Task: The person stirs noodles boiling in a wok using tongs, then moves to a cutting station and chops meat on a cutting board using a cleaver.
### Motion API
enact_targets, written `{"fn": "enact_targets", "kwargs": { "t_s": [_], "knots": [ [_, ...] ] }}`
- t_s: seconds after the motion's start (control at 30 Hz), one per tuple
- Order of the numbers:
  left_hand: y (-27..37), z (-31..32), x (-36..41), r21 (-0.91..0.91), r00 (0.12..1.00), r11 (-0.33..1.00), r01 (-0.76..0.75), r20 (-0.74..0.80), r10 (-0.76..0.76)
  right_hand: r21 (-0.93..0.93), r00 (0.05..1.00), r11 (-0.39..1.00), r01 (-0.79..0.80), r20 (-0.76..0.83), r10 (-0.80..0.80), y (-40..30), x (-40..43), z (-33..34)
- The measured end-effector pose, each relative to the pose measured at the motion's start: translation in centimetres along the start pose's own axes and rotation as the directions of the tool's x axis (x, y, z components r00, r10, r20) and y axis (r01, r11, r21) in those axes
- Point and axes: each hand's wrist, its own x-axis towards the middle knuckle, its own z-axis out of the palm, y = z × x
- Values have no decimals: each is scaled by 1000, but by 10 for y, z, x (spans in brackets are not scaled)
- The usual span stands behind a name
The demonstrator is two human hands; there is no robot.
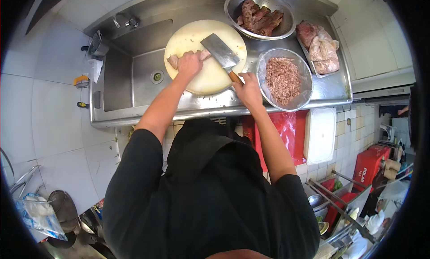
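Note:
A round, pale cutting board [215, 79] lies across the right edge of the sink basin. On it my left hand [190, 64] presses down on a strip of meat [173, 61], whose ends show on both sides of my fingers. My right hand [249, 89] grips the wooden handle of a cleaver [220, 51]. The broad blade lies tilted over the board, its front right of my left hand and close to the meat's right end. Just right of my right hand, a plastic-lined metal bowl [284, 81] holds finely chopped meat.
Behind the board stands a perforated metal colander [231, 10] with large dark meat pieces [260, 18]. Bagged meat [322, 50] fills a tray at the right. The sink basin [144, 87] with its faucet [131, 22] is on the left. Below the counter edge sits a red container [292, 134] beside a white lidded box [320, 136].

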Motion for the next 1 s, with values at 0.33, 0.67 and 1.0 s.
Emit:
{"fn": "enact_targets", "kwargs": {
  "t_s": [0.33, 0.67, 1.0],
  "knots": [
    [-63, -67, 41, -19, 933, 936, 351, 95, -347, -41, 917, 946, -323, 236, 323, -10, 5, 0],
    [-23, 7, -39, -458, 985, 887, -50, -169, -31, 684, 629, 102, -722, 588, 508, 20, -71, -42],
    [27, 3, -57, -400, 979, 908, -122, 103, 176, 637, 672, 262, -725, 572, 470, 23, -56, -38]
  ]
}}
